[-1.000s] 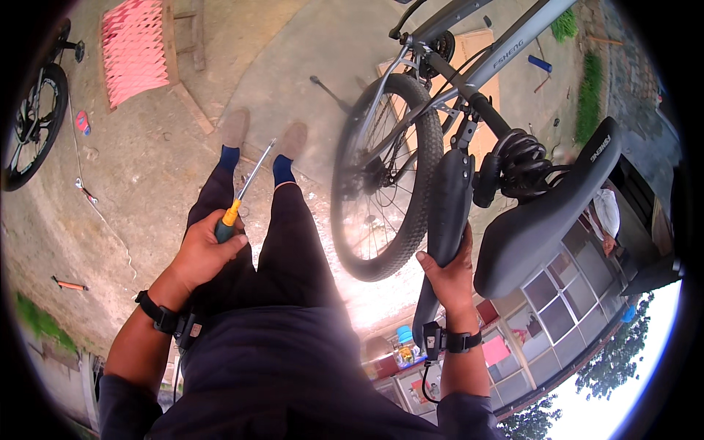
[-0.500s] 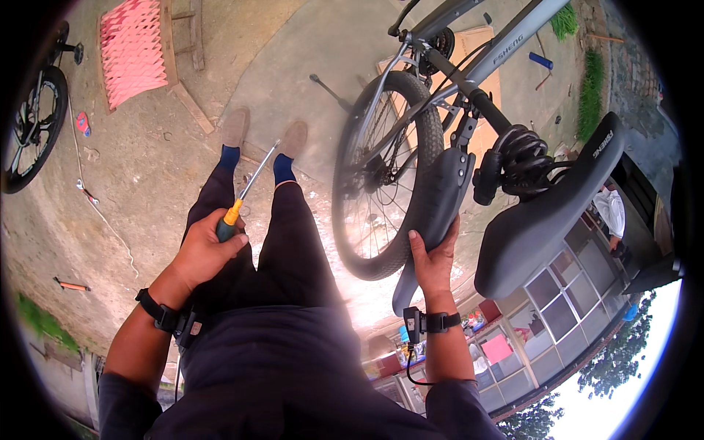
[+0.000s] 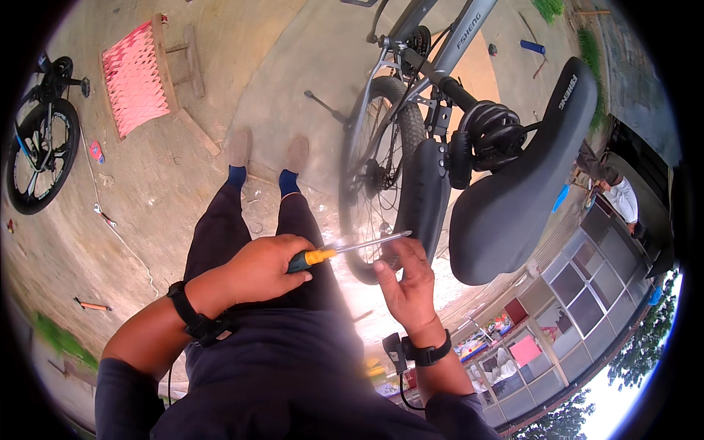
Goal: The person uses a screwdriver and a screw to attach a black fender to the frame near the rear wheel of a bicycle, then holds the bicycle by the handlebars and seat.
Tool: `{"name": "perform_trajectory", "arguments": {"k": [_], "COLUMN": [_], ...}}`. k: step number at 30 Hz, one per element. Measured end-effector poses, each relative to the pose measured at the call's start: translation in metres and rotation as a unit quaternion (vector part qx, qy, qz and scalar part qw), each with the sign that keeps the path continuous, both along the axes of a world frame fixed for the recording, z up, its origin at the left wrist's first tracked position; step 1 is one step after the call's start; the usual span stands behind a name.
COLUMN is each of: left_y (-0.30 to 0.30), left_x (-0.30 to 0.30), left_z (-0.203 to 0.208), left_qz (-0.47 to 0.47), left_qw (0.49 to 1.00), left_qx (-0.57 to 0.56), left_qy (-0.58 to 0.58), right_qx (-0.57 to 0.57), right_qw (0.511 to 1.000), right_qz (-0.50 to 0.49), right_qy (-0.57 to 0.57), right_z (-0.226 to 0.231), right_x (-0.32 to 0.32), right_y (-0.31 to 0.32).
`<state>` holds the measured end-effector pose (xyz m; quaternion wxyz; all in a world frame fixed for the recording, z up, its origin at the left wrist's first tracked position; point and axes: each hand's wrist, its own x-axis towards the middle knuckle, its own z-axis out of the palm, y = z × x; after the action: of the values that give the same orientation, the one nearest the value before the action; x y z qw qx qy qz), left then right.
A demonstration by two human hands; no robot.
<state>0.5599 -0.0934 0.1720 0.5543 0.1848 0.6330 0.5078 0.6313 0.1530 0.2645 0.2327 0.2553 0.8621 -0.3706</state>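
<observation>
Screwdriver (image 3: pixel 320 256) brought across toward the right hand (image 3: pixel 413 293), beside a bicycle's black rear fender (image 3: pixel 429 183).
The screwdriver's handle is gripped in the closed fingers of the left hand (image 3: pixel 275 268); its shaft, aimed toward the shoes (image 3: pixel 296 153) 0.5 s ago, has been turned rightward. The fender, held by the right hand then, appears to have been released: the right fingers are parted and loosely curled near the tip, but whether anything is touched cannot be told. The fender is seen along the rear wheel (image 3: pixel 378 178), near the saddle (image 3: pixel 524 191), seemingly no longer steadied by hand.
</observation>
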Motion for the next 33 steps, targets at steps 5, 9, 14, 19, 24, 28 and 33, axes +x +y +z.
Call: {"name": "perform_trajectory", "arguments": {"k": [5,9,14,19,24,28,33], "left_y": [0.065,0.116,0.167,0.196,0.197,0.176,0.150], "left_x": [-0.001,-0.008,-0.011,-0.030,-0.061,-0.100,-0.150], "left_z": [0.038,0.073,0.108,0.125,0.123,0.116,0.108], "left_qz": [-0.093,-0.136,-0.195,-0.234,-0.292,-0.343,-0.381], "left_qw": [0.995,0.990,0.977,0.957,0.946,0.934,0.920], "left_qx": [0.046,0.022,0.035,0.060,0.057,-0.001,-0.082], "left_qy": [0.009,-0.028,-0.080,-0.159,-0.125,-0.097,0.044], "right_qx": [-0.252,-0.357,-0.395,-0.409,-0.380,-0.396,-0.246], "right_qw": [0.957,0.898,0.871,0.866,0.832,0.763,0.832], "right_qz": [-0.139,-0.252,-0.290,-0.287,-0.395,-0.488,-0.485], "right_qy": [-0.048,-0.055,-0.029,0.031,0.087,0.149,0.108], "right_z": [0.020,0.041,0.071,0.083,0.082,0.096,0.100], "right_x": [0.032,0.048,0.063,0.066,0.071,0.054,0.031], "right_y": [0.037,0.066,0.100,0.116,0.110,0.130,0.181]}}
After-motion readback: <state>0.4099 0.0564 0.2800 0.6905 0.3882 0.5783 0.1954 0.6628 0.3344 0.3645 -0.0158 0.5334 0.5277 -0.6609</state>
